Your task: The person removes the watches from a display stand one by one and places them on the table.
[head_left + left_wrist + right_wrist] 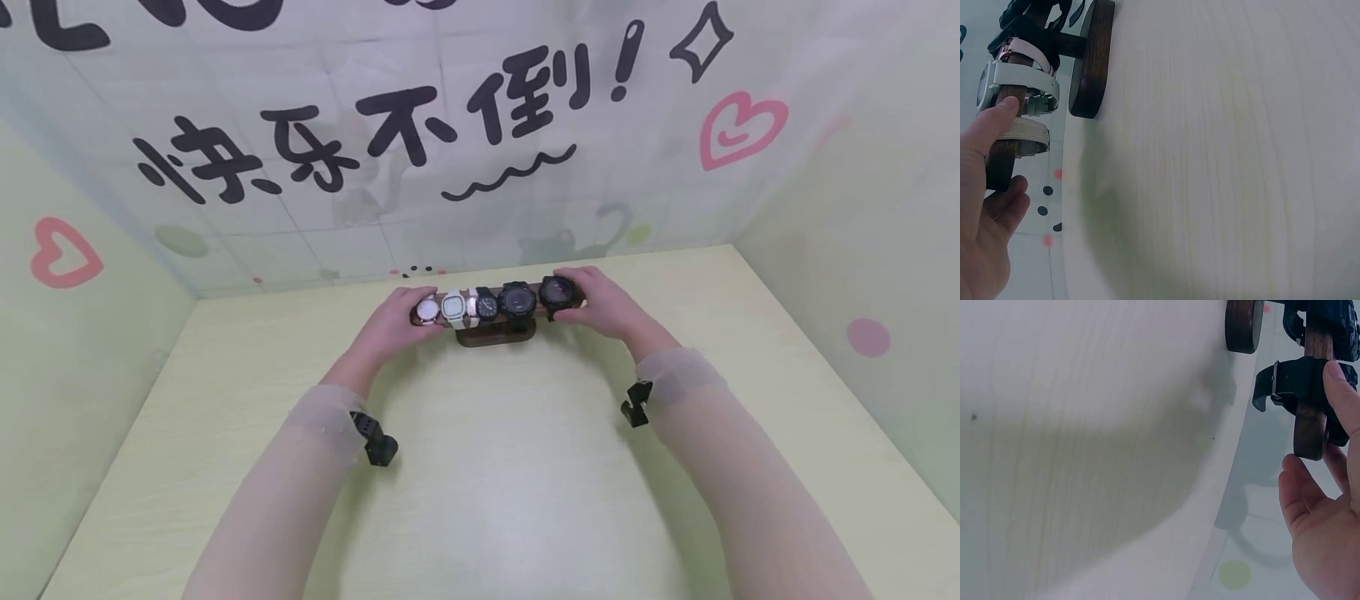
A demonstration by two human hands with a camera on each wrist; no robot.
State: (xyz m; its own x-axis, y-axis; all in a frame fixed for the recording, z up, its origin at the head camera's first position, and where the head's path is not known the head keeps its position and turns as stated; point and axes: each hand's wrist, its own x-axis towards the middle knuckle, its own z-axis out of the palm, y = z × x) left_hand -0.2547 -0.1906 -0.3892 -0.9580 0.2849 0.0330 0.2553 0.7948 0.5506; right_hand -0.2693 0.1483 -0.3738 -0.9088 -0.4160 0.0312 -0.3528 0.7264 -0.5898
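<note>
A dark wooden watch stand [497,335] with a crossbar on an oval base stands near the back of the table. Along its bar sit several watches: a round white-faced watch [427,311] at the left end, a pale square watch [453,308], a smaller black-faced one [487,305], and two chunky black watches [517,301] to the right. My left hand [392,321] grips the bar's left end, thumb beside the white strap [1027,132]. At the other end my right hand [607,304] holds the bar, its thumb against the outermost black watch [1297,378].
The pale wood-grain table [495,467] stretches in front of the stand. Close behind it rises a white wall sheet [315,242] with black lettering, and printed side walls [862,250] border the table. Black wrist devices [378,442] sit on both sleeves.
</note>
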